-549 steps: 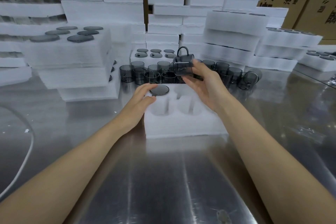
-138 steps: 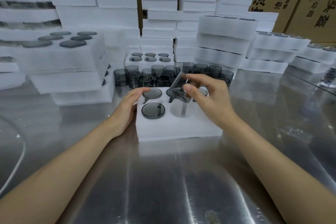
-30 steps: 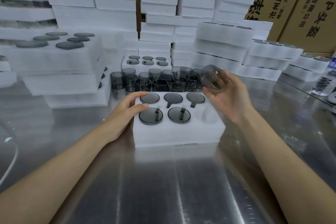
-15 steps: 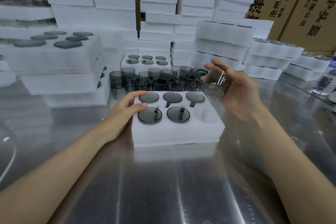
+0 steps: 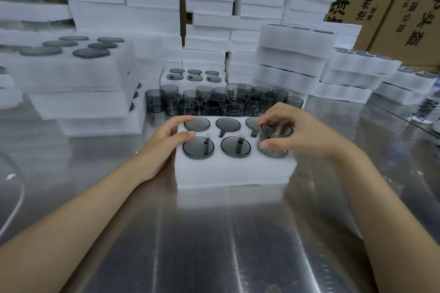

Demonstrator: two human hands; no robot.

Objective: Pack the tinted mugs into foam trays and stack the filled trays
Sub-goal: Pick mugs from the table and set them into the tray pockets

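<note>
A white foam tray (image 5: 233,171) lies on the steel table in front of me, with several grey tinted mugs sunk upside down in its holes. My right hand (image 5: 300,131) grips one more tinted mug (image 5: 273,140) upside down, partly sunk into the near right hole and standing above the tray top. My left hand (image 5: 166,140) rests on the tray's left edge, fingers curled over the top by the left mugs. Behind the tray stands a cluster of loose tinted mugs (image 5: 221,102).
Stacks of filled foam trays (image 5: 71,78) stand at the left, another filled tray (image 5: 192,76) behind the loose mugs, more stacks (image 5: 292,59) at the right. Cardboard boxes (image 5: 390,7) rise at the back right. A clear bottle (image 5: 428,107) stands at the right edge.
My right hand has brought the mug down from above the tray's right side and set it bottom up into the near right hole. The left hand has stayed on the tray.
</note>
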